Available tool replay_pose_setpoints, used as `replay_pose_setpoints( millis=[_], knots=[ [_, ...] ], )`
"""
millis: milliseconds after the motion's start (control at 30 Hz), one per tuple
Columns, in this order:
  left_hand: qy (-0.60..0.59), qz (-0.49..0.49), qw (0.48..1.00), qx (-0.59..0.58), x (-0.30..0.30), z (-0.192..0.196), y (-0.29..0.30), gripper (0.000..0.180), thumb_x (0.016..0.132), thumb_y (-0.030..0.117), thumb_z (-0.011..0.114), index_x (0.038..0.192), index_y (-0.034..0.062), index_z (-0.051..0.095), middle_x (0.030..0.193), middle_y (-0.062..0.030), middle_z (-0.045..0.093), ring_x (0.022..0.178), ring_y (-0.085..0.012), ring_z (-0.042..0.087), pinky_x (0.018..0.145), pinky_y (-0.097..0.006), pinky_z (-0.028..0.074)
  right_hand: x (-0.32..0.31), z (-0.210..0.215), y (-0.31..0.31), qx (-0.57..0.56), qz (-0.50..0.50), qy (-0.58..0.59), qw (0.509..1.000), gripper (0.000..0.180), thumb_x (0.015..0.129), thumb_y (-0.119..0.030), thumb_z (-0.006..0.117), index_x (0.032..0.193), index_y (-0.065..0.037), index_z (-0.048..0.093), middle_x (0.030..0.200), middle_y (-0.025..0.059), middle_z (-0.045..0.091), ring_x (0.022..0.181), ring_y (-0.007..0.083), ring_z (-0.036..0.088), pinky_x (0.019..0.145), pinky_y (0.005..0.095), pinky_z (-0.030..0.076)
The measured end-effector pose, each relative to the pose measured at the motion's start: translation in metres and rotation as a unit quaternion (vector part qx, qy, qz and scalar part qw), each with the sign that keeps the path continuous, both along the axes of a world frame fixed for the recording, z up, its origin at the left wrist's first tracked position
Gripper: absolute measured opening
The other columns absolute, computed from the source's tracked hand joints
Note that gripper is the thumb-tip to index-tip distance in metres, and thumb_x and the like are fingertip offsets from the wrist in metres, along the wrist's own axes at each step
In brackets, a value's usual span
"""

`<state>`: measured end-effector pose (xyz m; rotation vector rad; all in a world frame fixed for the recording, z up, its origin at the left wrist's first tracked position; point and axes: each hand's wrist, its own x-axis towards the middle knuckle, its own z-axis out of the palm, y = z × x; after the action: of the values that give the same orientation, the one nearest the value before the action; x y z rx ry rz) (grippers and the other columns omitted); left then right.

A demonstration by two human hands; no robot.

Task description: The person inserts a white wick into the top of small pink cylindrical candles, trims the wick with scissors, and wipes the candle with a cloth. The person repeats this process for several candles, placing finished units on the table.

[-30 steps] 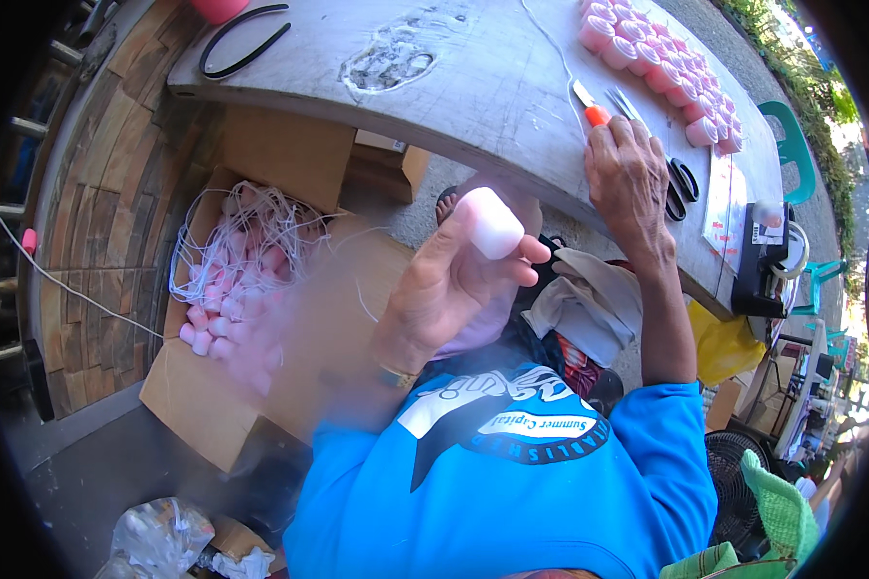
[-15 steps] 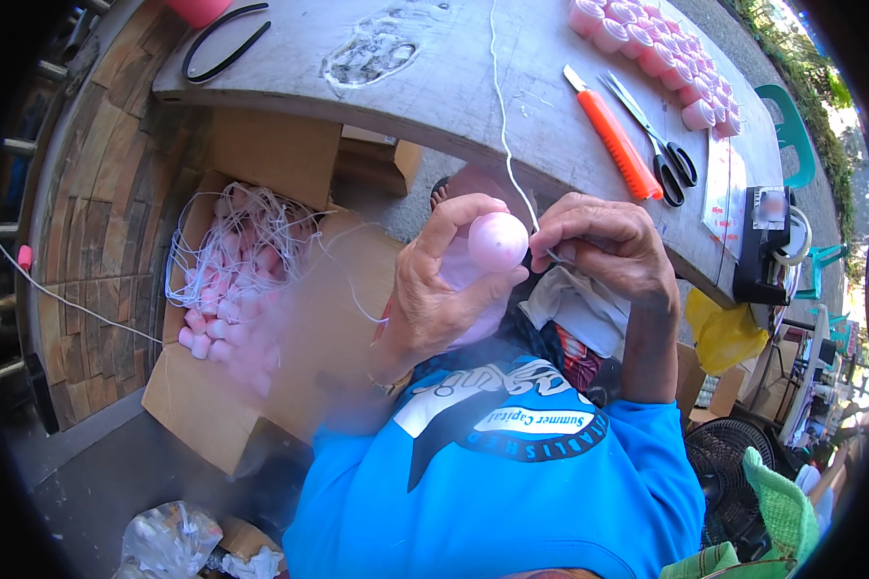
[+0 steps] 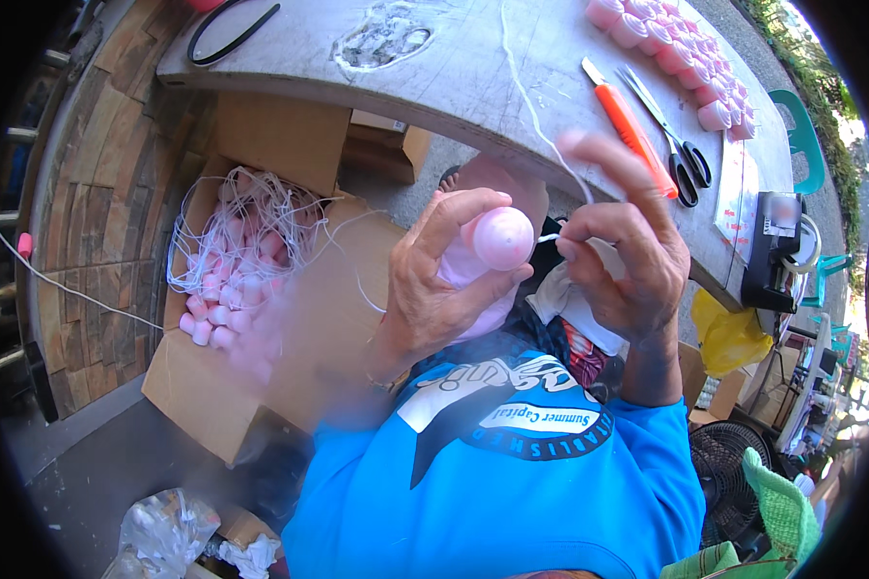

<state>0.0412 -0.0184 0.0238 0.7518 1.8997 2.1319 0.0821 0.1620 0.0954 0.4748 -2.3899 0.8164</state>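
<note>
My left hand (image 3: 423, 280) is wrapped round a pale pink, round-ended piece (image 3: 504, 239), its domed end facing up with what looks like a small dark hole in it. Close by on the right, my right hand (image 3: 637, 261) pinches a white string (image 3: 526, 92) between thumb and a finger, while another finger is raised and blurred. A short bit of the string shows between the pinch and the pink piece; whether it enters the piece I cannot tell. From the pinch the string runs up across the grey table (image 3: 290, 72).
An orange utility knife (image 3: 635, 140) and black-handled scissors (image 3: 681, 154) lie on the table near rows of pink pieces (image 3: 681, 53). A black tape dispenser (image 3: 770, 246) sits at the right edge. An open cardboard box (image 3: 198, 405) at left holds pink pieces and tangled strings. A black headband (image 3: 203, 53) lies far left.
My right hand has moved slightly right, away from the pink piece, and a finger has lifted. A short stretch of string now shows beside the piece. The left hand keeps its hold.
</note>
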Motion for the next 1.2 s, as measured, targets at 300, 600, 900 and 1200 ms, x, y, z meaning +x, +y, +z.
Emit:
replay_pose_setpoints(
  millis=[300,600,900,1200],
  knots=[
    [0.139,0.048,0.988,-0.05,-0.006,0.003,-0.002,0.051,0.071,0.015,0.082,0.117,0.0115,0.061,0.107,-0.0104,0.064,0.103,-0.0271,0.061,0.105,-0.047,0.034,0.002,-0.005,-0.013,0.029,0.01,-0.006,1.0,0.021,0.071,-0.005,0.075,0.087,-0.003,0.061,0.07,0.008,0.054,0.058,0.0232,0.052,0.053,0.0337,0.042],
    [0.154,0.064,0.983,-0.071,-0.006,0.003,-0.002,0.051,0.071,0.016,0.083,0.117,0.0118,0.062,0.108,-0.0116,0.064,0.103,-0.029,0.061,0.106,-0.047,0.034,0.002,-0.008,-0.013,0.1,-0.003,0.02,0.995,0.025,0.066,-0.008,0.076,0.087,-0.005,0.062,0.064,0.0038,0.048,0.055,0.0181,0.049,0.05,0.0317,0.038],
    [0.208,0.105,0.964,-0.129,-0.006,0.001,-0.002,0.048,0.07,0.019,0.083,0.115,0.0162,0.066,0.106,-0.009,0.06,0.097,-0.0279,0.062,0.104,-0.061,0.03,0.001,-0.013,-0.012,0.168,-0.028,0.062,0.983,0.025,0.061,-0.011,0.071,0.085,-0.005,0.062,0.061,0.0012,0.042,0.052,0.0146,0.045,0.049,0.0307,0.033],
    [0.209,0.111,0.961,-0.145,-0.006,0.0,-0.003,0.048,0.07,0.02,0.082,0.115,0.0173,0.066,0.104,-0.0065,0.057,0.094,-0.0252,0.061,0.105,-0.066,0.028,0.001,-0.009,-0.015,0.17,-0.025,0.041,0.984,0.022,0.064,-0.005,0.074,0.082,-0.004,0.062,0.06,0.0031,0.045,0.051,0.0173,0.046,0.048,0.0308,0.035]
  ],
)
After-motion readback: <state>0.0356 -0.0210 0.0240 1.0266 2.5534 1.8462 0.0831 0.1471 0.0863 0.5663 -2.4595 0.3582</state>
